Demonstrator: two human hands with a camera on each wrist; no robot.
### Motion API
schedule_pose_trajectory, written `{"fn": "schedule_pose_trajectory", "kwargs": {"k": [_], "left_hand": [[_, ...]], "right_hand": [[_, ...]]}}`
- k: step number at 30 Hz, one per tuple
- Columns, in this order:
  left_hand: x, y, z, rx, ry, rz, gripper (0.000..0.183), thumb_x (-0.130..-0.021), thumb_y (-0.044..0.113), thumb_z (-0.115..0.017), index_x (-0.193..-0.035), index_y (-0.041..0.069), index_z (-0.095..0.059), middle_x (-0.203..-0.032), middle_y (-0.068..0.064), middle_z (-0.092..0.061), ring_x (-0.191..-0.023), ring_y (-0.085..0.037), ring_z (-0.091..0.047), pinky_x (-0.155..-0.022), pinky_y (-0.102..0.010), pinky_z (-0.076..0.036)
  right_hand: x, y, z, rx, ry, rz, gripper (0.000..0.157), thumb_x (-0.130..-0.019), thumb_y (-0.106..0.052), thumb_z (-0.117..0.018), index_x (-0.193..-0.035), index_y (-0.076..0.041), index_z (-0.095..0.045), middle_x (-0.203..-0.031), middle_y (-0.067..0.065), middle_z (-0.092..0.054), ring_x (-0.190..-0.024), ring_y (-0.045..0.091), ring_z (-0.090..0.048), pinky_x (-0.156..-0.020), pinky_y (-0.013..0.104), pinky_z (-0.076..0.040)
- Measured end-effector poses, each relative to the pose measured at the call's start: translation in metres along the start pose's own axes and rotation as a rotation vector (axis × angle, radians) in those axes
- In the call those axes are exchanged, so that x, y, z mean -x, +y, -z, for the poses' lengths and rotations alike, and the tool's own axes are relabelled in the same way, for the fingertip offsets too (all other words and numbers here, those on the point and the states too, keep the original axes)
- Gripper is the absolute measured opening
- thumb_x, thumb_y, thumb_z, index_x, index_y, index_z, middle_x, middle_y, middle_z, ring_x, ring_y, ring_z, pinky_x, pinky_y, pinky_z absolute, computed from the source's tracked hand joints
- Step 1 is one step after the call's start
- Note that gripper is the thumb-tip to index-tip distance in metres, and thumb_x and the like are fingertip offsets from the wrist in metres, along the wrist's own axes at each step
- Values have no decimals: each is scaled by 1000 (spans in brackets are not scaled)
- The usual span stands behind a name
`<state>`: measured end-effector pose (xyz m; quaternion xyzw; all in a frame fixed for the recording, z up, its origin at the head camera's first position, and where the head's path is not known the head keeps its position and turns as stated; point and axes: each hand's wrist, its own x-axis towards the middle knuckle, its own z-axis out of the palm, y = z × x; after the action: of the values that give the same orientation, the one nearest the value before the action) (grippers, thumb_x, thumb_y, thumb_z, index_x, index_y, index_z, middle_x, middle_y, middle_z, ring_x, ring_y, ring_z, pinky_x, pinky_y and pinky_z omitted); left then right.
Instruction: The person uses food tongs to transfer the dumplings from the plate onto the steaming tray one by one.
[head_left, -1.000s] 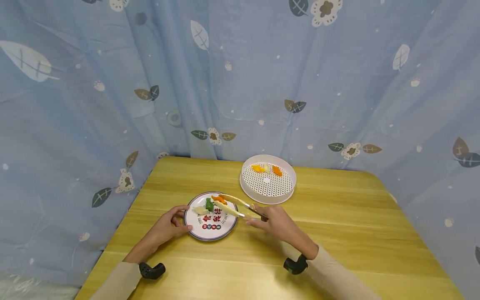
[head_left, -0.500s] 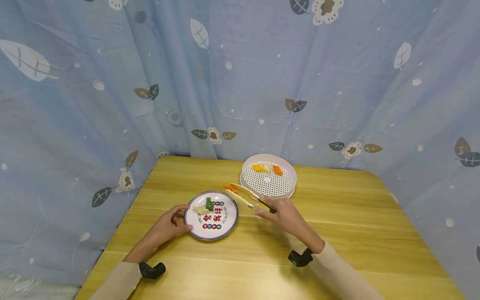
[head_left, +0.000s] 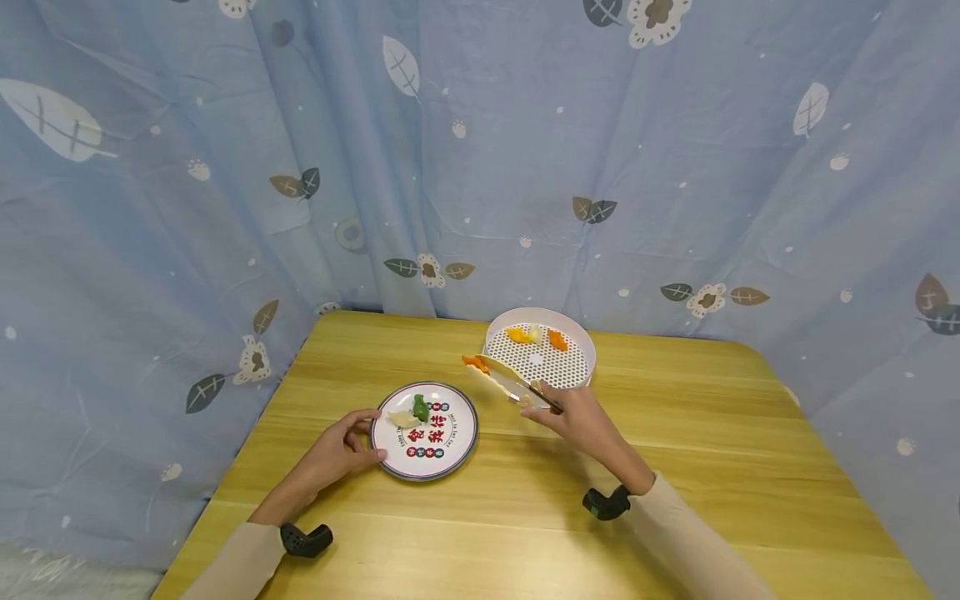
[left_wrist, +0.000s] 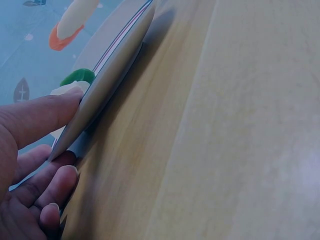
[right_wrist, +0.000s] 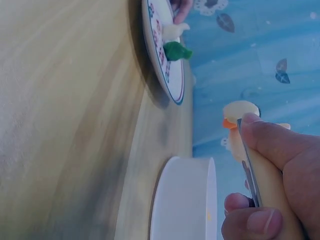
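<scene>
Behind the yellow wooden table point(head_left: 712, 467), a big blue curtain point(head_left: 225, 167) with leaves and flowers, hanging all along the far side and down the left.

The plate point(head_left: 424, 432) carries large red Chinese characters across its middle, too small and blurred to read for certain. Below them sits a row of small red and green round marks, also unreadable. Nothing else bears writing.
</scene>
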<state>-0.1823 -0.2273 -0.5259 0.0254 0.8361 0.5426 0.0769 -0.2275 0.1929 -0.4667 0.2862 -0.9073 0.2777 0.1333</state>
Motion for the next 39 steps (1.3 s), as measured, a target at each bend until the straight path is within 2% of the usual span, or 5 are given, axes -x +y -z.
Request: {"fn": "schedule_pose_trajectory", "kwargs": {"k": [10, 19, 25, 30, 39], "left_hand": [[2, 4, -1, 4, 9, -2, 70, -83, 17, -88, -144, 10, -54, -120, -14, -58, -83, -24, -49, -65, -28, -41], [2, 2, -1, 10, 1, -12, 71, -84, 16, -87, -146, 9, -53, -121, -15, -57, -83, -24, -48, -64, -28, -40], [2, 3, -1, 9, 4, -9, 70, -84, 17, -88, -145, 10, -54, -121, -14, -57, -83, -25, -48, -64, -28, -40], [3, 5, -1, 10, 5, 1, 70, -84, 17, -88, -145, 11, -54, -121, -15, -57, -83, -25, -48, -64, -28, -40], [3, 6, -1, 3, 2, 13, 70, -85, 18, -87, -145, 12, -53, -122, -15, -57, -83, -25, -47, -64, -28, -40]], "right_hand": [[-4, 12, 4, 29, -5, -99, 60, -90, -40, -81, -133, -1, -66, -64, -3, -48, -59, 6, -36, -56, 26, -33], [-11, 26, 10, 73, 1, -154, 39, -91, -43, -78, -102, -6, -75, -59, -9, -36, -53, 8, -35, -51, 27, -30], [-16, 37, 13, 93, -15, -209, 50, -91, -42, -79, -121, -3, -75, -59, -7, -31, -53, 11, -32, -51, 28, -28], [-20, 45, 11, 89, -41, -246, 60, -92, -43, -77, -134, -1, -66, -59, -6, -34, -53, 11, -29, -50, 29, -28], [-34, 50, 9, 126, -102, -285, 56, -92, -40, -78, -131, 0, -69, -63, -1, -50, -57, 16, -40, -53, 30, -32]]}}
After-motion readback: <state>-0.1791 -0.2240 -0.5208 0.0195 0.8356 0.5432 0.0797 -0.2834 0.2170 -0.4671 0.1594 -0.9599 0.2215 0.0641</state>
